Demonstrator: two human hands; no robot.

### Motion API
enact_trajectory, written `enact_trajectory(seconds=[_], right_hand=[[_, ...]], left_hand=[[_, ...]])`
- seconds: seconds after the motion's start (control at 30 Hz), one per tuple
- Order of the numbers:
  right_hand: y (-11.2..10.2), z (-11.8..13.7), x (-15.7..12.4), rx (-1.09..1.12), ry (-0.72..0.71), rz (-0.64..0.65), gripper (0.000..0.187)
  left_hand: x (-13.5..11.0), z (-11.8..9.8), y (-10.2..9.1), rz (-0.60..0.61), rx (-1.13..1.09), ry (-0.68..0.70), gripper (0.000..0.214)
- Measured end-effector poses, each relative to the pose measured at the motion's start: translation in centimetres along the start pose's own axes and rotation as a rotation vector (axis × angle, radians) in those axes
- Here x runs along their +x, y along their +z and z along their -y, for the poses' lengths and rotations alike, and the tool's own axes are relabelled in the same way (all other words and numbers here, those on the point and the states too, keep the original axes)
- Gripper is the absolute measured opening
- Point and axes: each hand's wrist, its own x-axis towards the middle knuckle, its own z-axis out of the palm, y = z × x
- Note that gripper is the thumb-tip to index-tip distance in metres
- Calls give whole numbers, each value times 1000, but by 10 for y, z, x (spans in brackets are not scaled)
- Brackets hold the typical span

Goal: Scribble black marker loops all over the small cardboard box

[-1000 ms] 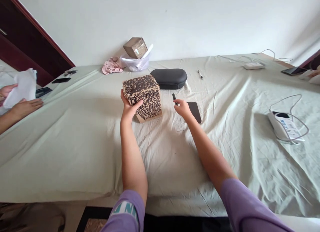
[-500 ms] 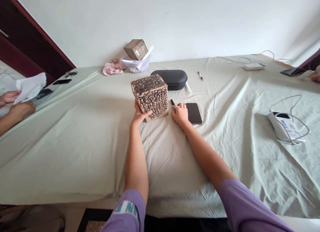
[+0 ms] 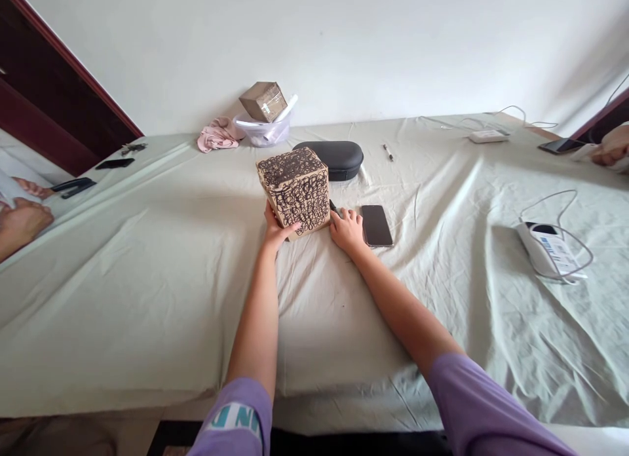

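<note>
A cardboard box (image 3: pixel 296 189) covered in black scribbled circles stands on the pale green sheet (image 3: pixel 147 259). My left hand (image 3: pixel 276 229) grips its lower left corner, thumb on the front face. My right hand (image 3: pixel 346 228) rests on the sheet by the box's right side, fingers curled over a black marker (image 3: pixel 333 208) whose tip sticks out above them. A dark phone (image 3: pixel 376 225) lies flat just right of that hand.
A black oval case (image 3: pixel 334 158) lies behind the box. Farther back are a plastic tub holding a small brown box (image 3: pixel 264 101), a pink cloth (image 3: pixel 215 134) and a pen (image 3: pixel 388 152). A white device with cable (image 3: pixel 550 249) sits right. Other people's hands show at both edges.
The scribbled box has shifted right and been set down on the sheet. My right hand has come down beside it with the marker. The person at left has lowered the white paper.
</note>
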Motion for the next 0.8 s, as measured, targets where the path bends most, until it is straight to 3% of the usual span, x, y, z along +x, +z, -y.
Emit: enact_trajectory(seconds=[0.6,0.8], right_hand=[[-8,0,-6,25,-39,25,48],[-15,-8,-28,57,-86,33,72]], left_hand=[[0,-2,2,-34,-2,-17,143],[-14,-17,6,-5,-31,-24,136]])
